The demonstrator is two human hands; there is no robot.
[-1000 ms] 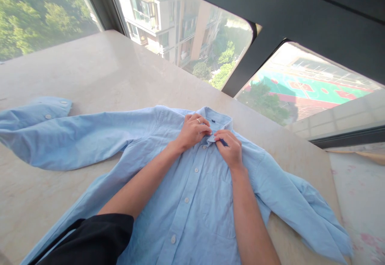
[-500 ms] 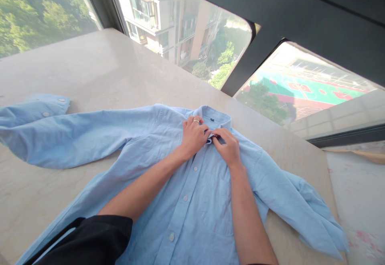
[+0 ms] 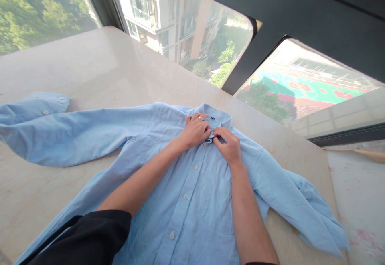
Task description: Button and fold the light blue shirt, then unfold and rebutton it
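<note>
A light blue button-up shirt (image 3: pixel 192 201) lies front up on a beige stone ledge (image 3: pixel 99 68), sleeves spread to both sides. My left hand (image 3: pixel 195 130), with a ring on one finger, pinches the left side of the collar opening. My right hand (image 3: pixel 227 146) pinches the right side, fingertips meeting the left hand's at the top of the placket. Both hands are closed on the cloth at the collar (image 3: pixel 215 116). What lies between the fingertips is hidden.
The left sleeve's cuff (image 3: pixel 45 102) reaches the left edge of view; the right sleeve (image 3: pixel 303 213) lies crumpled toward the ledge's right end. Large windows (image 3: pixel 186 28) with dark frames run along the far edge. A pale patterned floor (image 3: pixel 361 209) lies right of the ledge.
Both hands stay pinched at the collar; their fingertips have drawn closer together. The view has shifted slightly.
</note>
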